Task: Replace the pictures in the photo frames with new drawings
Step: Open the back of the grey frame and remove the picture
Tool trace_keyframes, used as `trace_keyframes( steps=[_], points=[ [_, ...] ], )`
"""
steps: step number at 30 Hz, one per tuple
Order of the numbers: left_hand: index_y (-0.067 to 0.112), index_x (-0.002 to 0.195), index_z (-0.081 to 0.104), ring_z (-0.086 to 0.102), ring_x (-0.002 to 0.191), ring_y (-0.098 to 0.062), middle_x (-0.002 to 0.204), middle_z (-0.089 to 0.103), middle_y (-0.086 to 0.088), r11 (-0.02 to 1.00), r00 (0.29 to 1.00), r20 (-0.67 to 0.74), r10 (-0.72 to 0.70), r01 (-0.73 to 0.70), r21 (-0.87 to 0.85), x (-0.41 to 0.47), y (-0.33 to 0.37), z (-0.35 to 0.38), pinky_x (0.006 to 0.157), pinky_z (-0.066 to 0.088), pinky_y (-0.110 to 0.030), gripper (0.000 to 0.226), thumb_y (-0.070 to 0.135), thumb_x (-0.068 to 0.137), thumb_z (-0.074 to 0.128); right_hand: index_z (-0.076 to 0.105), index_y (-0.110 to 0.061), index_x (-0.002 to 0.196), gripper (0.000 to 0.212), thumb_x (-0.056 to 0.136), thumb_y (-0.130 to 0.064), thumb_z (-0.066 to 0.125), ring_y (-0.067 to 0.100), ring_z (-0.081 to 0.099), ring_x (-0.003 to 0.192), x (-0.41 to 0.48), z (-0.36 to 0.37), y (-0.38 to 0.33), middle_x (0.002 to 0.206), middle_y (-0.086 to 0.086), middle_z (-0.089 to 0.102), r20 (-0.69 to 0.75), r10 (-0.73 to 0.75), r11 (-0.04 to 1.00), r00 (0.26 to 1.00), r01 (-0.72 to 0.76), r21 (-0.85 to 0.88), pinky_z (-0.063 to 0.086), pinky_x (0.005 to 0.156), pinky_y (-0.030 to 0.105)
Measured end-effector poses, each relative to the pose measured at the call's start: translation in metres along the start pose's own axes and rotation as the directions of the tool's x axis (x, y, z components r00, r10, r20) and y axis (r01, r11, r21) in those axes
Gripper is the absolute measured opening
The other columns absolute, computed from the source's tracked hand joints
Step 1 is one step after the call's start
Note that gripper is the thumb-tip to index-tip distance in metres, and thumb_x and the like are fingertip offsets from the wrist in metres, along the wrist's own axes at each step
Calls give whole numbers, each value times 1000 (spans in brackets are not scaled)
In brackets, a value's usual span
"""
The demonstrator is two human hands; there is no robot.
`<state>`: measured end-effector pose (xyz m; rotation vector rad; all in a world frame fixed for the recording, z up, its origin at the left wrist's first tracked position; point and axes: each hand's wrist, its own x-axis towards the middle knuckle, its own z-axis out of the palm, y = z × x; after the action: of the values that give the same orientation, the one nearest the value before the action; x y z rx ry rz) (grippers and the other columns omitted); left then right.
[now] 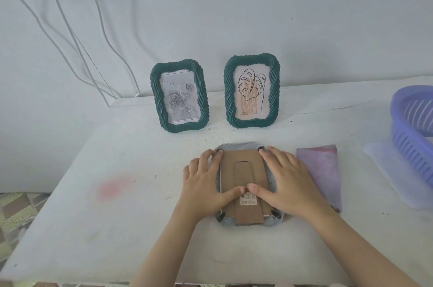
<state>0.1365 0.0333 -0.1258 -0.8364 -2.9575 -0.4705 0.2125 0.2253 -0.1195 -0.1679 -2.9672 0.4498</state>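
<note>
A grey photo frame [236,148] lies face down on the white table [117,193], its brown cardboard back [242,169] and folded stand upward. My left hand [206,183] presses flat on its left side, index finger at the top-left clip and thumb on the stand. My right hand [288,179] presses flat on the right side, index finger at the top-right clip, thumb by the barcode sticker [248,200]. Two dark green frames stand at the back: the left frame [179,97] shows a grey rose picture, the right frame [252,90] a leaf line drawing.
A folded purple-pink cloth [321,169] lies right of the grey frame. A purple slotted basket [412,120] stands on a translucent lid [393,169] at the right edge. White cables [77,41] hang down the wall at the left.
</note>
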Motion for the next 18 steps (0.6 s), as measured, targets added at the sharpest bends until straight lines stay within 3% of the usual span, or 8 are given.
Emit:
trace_keyframes(
  steps=[8, 12, 14, 18],
  points=[
    [32, 146, 7, 21, 124, -21, 138, 16, 3, 1000, 993, 121, -8, 8, 7, 14, 2, -6, 102, 16, -32, 118, 90, 45, 23, 10, -30, 146, 99, 57, -73, 19, 20, 20, 133, 12, -5, -9, 145, -1, 23, 106, 93, 995, 990, -87, -52, 18, 107, 33],
    [33, 147, 6, 21, 124, -21, 135, 17, 1, 1000, 991, 133, -3, 4, -10, 17, 1, -6, 102, 15, -33, 120, 91, 43, 25, 8, -30, 146, 91, 70, -66, 42, 21, 20, 130, 18, -9, -11, 142, 0, 24, 157, 100, 994, 983, -94, -48, 19, 106, 34],
    [34, 147, 6, 20, 126, -19, 138, 16, 2, 999, 994, 105, 3, 2, -39, 13, 0, -5, 103, 14, -32, 116, 90, 47, 23, 9, -32, 146, 90, 72, -68, 46, 21, 19, 132, 17, -11, -8, 144, 0, 23, 172, 93, 996, 981, -93, -8, 18, 107, 34],
    [32, 145, 18, 14, 135, -13, 150, 18, 5, 984, 999, 17, 49, -46, -174, -9, 0, -7, 108, 8, -27, 98, 85, 63, 23, 18, -41, 143, 88, 63, -76, 33, 13, 10, 140, -3, -12, -2, 153, -6, 15, 121, -8, 975, 993, -19, 223, 15, 114, 33]
  ],
)
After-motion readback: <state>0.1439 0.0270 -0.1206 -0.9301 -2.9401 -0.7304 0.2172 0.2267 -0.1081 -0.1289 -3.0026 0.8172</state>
